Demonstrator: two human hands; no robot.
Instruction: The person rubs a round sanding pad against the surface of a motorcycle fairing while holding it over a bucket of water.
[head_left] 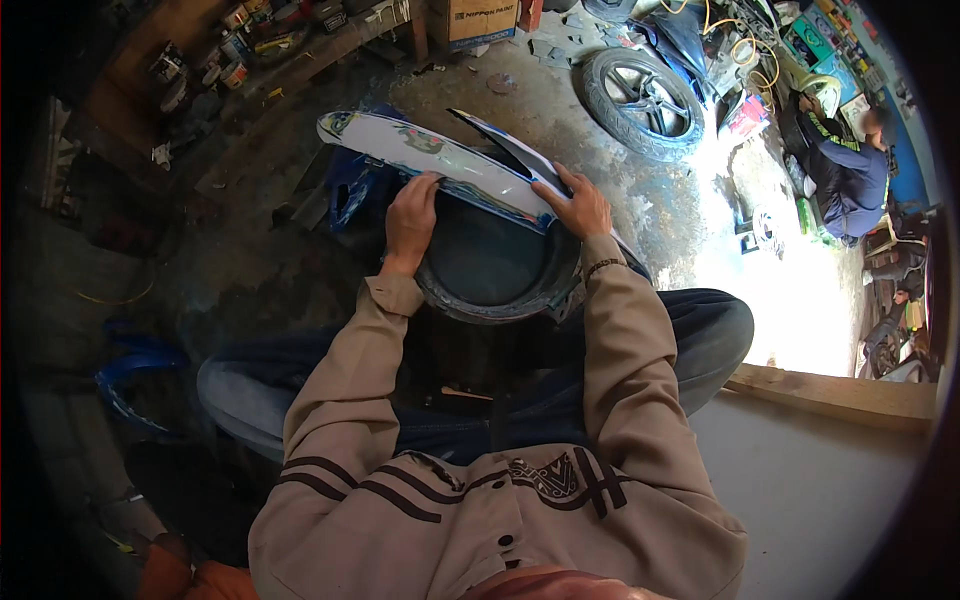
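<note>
A long, curved motorcycle body panel (440, 152), white with coloured patterns and blue at its edges, lies tilted above a round dark basin (492, 312). Murky liquid (490, 262) fills the basin, which sits between my knees. My left hand (411, 222) is closed, its fingertips pinching the panel's near edge; whether anything small lies under them is hidden. Over the panel's right end, my right hand (583, 207) grips with the thumb on the white face. A narrower dark-and-white piece (500, 140) angles out behind, up to my right fingers.
A black-tyred wheel (645, 105) lies on the stained floor, far right. Beyond it another person (850, 175) sits in bright light. Blue plastic parts (360, 190) lie behind my left hand, another blue part (140, 370) at left. A cluttered workbench (330, 45) stands at back left.
</note>
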